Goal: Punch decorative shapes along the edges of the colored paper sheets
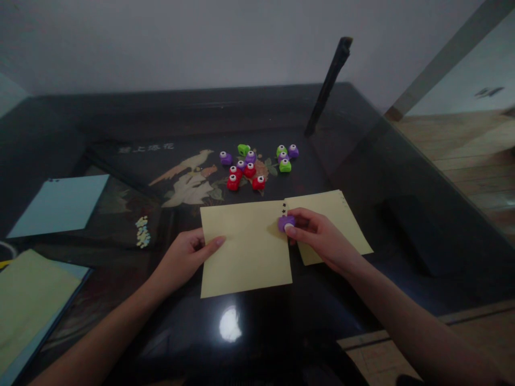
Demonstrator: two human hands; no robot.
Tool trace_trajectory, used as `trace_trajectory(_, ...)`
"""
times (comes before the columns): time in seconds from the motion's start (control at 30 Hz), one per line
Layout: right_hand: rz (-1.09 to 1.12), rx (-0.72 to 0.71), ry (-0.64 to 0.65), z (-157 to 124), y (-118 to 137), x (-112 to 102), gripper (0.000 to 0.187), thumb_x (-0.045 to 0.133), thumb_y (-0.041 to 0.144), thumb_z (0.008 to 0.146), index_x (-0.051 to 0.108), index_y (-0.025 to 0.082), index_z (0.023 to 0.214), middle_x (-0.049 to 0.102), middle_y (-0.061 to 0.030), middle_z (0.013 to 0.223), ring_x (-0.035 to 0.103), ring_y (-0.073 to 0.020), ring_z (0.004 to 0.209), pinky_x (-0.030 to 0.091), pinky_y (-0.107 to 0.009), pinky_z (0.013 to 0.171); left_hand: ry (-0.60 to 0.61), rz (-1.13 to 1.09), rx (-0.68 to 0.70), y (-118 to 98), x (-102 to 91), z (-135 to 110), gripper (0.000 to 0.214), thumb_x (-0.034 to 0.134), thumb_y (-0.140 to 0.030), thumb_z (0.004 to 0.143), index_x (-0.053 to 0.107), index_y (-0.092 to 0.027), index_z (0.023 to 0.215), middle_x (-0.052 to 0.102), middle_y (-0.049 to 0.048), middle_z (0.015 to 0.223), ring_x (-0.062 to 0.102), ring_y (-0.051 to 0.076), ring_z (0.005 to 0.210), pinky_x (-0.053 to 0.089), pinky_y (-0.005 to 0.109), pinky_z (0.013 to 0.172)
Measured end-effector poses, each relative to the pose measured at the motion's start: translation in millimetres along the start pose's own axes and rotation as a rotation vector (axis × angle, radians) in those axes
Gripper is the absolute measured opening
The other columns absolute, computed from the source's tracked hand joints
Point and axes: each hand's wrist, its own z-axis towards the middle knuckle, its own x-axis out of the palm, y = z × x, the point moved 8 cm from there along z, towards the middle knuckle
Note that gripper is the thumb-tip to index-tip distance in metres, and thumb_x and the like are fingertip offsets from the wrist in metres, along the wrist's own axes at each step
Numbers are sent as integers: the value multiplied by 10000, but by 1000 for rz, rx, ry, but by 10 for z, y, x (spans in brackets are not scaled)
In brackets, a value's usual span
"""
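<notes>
On the far left of the glossy black surface, a pale blue rectangular paper sheet lies flat, with yellow and blue papers overlapping nearer the front edge. To their right is a small pile of yellow and pale blue paper bits.

The left hand is nearly closed in a pinch, thumb on top of a pale yellow paper sheet and fingers beneath its left edge. The sheet spans the gap between the two hands. Beyond it sits a loose cluster of small red, purple and green plastic punches, with a tighter purple and green group to the right.

The right hand is drawn narrow around a small purple plastic punch with a white button, thumb against the button. This punch sits at the sheet's right edge, just below small dark holes near the upper corner. Under and beside the right hand lie more pale yellow sheets; behind them a black stick stands tilted, and a dark flat rectangular object lies farther right.
</notes>
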Motion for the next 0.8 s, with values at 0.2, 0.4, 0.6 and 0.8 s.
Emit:
trace_trajectory(0.2,-36,-24,1,8,11,-1,261,743,325,699,635,215,911,673,-20,866,603,-132,706,503,-279,649,-10,46,31,-32,18,-4,306,622,-465,741,690,-169,780,732,67,759,678,248,713,545,328,624)
trace_trajectory(0.4,-47,-15,-15,13,-13,-18,296,745,336,694,628,214,937,678,-26,893,610,-151,753,496,-298,680,-20,60,40,-42,13,-23,307,624,-477,737,681,-177,764,731,63,763,675,257,727,541,327,632)
trace_trajectory(0.6,-33,-12,-22,14,-12,-25,291,746,327,689,630,217,932,680,-29,902,614,-155,773,498,-298,679,-29,114,68,-78,5,-34,298,590,-459,752,679,-175,755,730,61,752,671,245,716,536,315,614)
trace_trajectory(0.8,-44,-17,-33,21,11,-30,289,751,312,682,629,203,920,679,-24,870,608,-143,736,497,-293,673,-18,175,90,-96,13,-27,315,545,-452,787,664,-161,763,722,55,724,673,233,686,547,336,612)
